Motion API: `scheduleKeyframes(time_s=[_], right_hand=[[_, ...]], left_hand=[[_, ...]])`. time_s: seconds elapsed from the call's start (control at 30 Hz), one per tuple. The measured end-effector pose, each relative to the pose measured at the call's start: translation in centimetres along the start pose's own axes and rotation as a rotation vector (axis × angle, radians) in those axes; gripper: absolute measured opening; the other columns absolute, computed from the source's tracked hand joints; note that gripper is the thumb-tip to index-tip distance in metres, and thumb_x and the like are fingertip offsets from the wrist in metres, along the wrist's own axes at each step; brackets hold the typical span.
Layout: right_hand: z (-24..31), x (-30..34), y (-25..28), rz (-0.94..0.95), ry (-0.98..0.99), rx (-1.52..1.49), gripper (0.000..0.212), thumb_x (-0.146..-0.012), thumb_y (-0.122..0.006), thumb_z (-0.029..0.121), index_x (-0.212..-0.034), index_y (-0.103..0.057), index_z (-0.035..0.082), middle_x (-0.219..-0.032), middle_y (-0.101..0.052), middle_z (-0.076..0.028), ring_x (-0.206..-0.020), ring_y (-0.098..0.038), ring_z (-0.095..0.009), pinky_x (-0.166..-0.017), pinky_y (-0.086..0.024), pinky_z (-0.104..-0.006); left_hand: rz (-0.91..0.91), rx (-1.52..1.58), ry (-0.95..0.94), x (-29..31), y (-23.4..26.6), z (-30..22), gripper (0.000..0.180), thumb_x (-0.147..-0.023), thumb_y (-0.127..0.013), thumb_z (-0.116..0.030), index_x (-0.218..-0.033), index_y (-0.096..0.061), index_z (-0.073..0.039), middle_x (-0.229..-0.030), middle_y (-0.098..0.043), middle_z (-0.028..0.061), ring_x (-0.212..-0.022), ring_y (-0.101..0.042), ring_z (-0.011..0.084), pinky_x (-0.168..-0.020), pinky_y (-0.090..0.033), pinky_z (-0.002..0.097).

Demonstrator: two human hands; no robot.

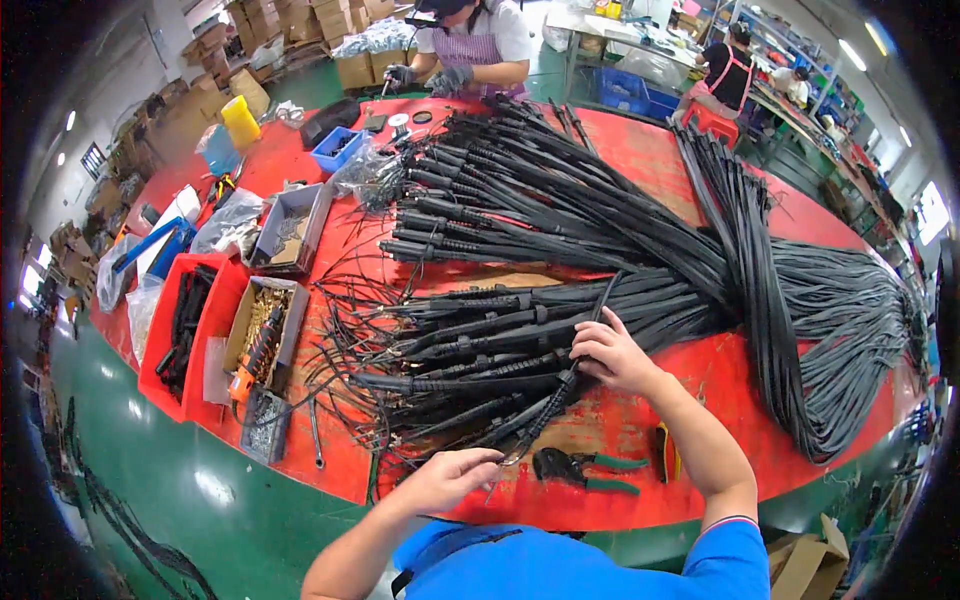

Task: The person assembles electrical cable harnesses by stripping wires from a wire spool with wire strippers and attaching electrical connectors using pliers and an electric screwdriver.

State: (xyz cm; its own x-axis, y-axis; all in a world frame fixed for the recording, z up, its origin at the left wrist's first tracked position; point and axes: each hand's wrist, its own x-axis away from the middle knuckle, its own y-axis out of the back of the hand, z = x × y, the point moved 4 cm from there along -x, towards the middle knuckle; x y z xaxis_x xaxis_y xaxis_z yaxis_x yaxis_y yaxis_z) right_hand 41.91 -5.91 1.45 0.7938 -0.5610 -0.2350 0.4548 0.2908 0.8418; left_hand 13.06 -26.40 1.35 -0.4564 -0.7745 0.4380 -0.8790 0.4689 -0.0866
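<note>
Ribbed black cable held slantwise between two hands

A slender black cable with a ribbed sleeve (545, 408) lay aslant near the front of the red, scuffed tabletop (715, 368). Its long axis ran from lower left to upper right; the thin end pointed toward the person's left hand (452, 480), and the other way it led up into the fanned bundles of black cables (560, 230).

The right hand (612, 355) was narrowed around the cable above the sleeve, its other fingers loosely raised. The left hand was narrow too, thumb and fingertips drawn together at the thin end.

The tabletop's near edge curved just below the left hand. Black-headed cutters with green handles (563, 464) lay just right of the thin end, and a yellow-and-black handled tool (667, 455) lay farther right, near the right forearm. Bare red surface showed between the forearm and the long looped bundle of black cables (765, 300).

Any lettering on the cable was too small to read.
</note>
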Motion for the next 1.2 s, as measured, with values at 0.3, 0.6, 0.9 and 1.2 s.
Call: scheduleKeyframes(time_s=[0.3, 0.6, 0.9, 1.2], right_hand=[[-1.1, -0.1, -0.3, 0.005, 0.009, 0.086, 0.026, -0.088, -0.073, 0.014, -0.113, -0.067, 0.015, -0.12, -0.063, -0.005, -0.132, -0.055, -0.028, -0.124, -0.022, -0.0592], [-0.4, 0.4, -1.1, 0.007, -0.038, 0.082, 0.025, -0.091, -0.073, 0.013, -0.114, -0.066, 0.013, -0.127, -0.063, -0.007, -0.141, -0.05, -0.031, -0.126, -0.02, -0.0598], [5.5, 3.5, -1.2, -0.307, -0.244, 0.069, 0.041, -0.091, -0.071, 0.005, -0.132, -0.065, 0.01, -0.146, -0.055, -0.017, -0.137, -0.053, -0.037, -0.117, -0.04, -0.0473], [12.8, 12.4, -6.6, -0.238, -0.58, 0.092, 0.041, -0.087, -0.077, 0.01, -0.126, -0.066, 0.003, -0.133, -0.062, -0.018, -0.125, -0.058, -0.039, -0.108, -0.046, -0.0462]], left_hand=[[-0.855, -0.16, -0.233, 4.8, 0.1, 0.7, 0.018, -0.102, -0.066, -0.012, -0.105, -0.072, 0.004, -0.097, -0.074, 0.0124, -0.089, -0.07, 0.0194, -0.083, -0.054, 0.0324], [-0.325, 0.348, 0.027, 0.6, -4.3, 6.2, 0.035, -0.109, -0.057, -0.032, -0.114, -0.071, -0.001, -0.092, -0.072, 0.0014, -0.077, -0.061, 0.0082, -0.071, -0.049, 0.0245], [-0.132, 0.601, -0.038, -2.3, -4.8, 7.5, 0.029, -0.107, -0.062, -0.023, -0.123, -0.067, 0.001, -0.084, -0.069, 0.0019, -0.069, -0.057, 0.0065, -0.066, -0.048, 0.0225], [-0.076, 0.49, -0.053, -2.6, -4.1, 7.0, 0.049, -0.105, -0.063, -0.017, -0.146, -0.044, 0.001, -0.082, -0.069, 0.0064, -0.067, -0.06, 0.0092, -0.063, -0.051, 0.0258]])
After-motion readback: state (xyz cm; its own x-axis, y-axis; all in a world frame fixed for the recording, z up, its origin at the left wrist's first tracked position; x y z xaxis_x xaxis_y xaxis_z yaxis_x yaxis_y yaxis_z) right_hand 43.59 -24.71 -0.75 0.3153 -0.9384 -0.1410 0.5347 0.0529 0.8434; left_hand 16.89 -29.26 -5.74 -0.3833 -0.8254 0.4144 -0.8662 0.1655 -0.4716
